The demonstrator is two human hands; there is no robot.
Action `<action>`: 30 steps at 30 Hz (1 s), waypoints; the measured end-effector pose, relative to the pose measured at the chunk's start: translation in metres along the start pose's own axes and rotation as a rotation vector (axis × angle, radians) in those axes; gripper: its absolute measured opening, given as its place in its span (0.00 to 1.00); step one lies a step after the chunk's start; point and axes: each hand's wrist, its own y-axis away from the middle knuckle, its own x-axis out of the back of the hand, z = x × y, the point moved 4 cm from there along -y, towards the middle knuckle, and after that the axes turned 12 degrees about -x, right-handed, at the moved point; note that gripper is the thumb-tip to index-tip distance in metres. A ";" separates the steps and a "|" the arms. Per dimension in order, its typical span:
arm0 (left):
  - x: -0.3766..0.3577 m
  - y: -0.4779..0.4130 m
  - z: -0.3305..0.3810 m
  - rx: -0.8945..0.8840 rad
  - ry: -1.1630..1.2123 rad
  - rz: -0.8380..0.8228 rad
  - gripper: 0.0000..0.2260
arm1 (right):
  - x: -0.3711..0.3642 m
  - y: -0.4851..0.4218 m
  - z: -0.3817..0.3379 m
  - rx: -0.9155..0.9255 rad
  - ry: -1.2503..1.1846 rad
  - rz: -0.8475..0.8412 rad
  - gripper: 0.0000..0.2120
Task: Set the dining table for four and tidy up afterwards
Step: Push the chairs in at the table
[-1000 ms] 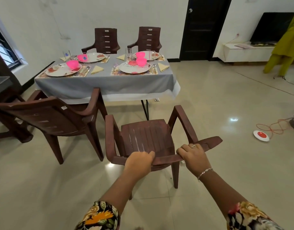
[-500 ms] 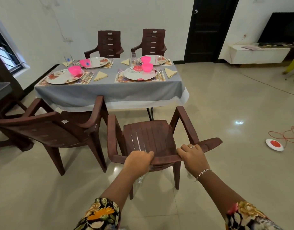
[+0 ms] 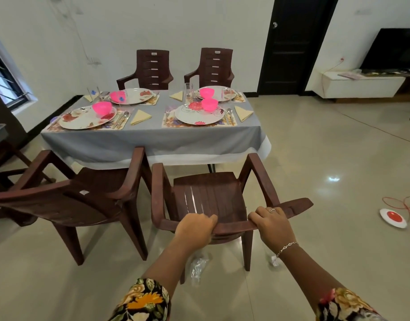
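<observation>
A brown plastic armchair [image 3: 206,195] stands in front of me, its seat facing the dining table [image 3: 153,140]. My left hand [image 3: 196,229] and my right hand [image 3: 272,222] both grip the top edge of its backrest. The table wears a grey cloth and carries floral plates [image 3: 199,115], pink bowls [image 3: 209,104], glasses [image 3: 189,93], cutlery and folded yellow napkins [image 3: 243,113] on placemats. A second brown chair [image 3: 83,200] stands just left of mine, its armrest close to my chair's left arm.
Two more brown chairs [image 3: 153,69] stand at the table's far side by the wall. A red and white disc [image 3: 393,217] with a red cord lies on the floor at right. Crumpled plastic [image 3: 197,266] lies under my chair. A black door [image 3: 292,42] and low white cabinet [image 3: 361,85] stand behind.
The chair I hold has slid forward toward the table, and I have followed. Its front now sits near the tablecloth's hanging edge, beside the left chair. Both hands keep their grip.
</observation>
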 end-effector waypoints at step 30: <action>-0.003 -0.036 -0.091 -0.025 -0.051 0.157 0.13 | -0.042 -0.085 -0.007 0.174 -0.087 0.083 0.03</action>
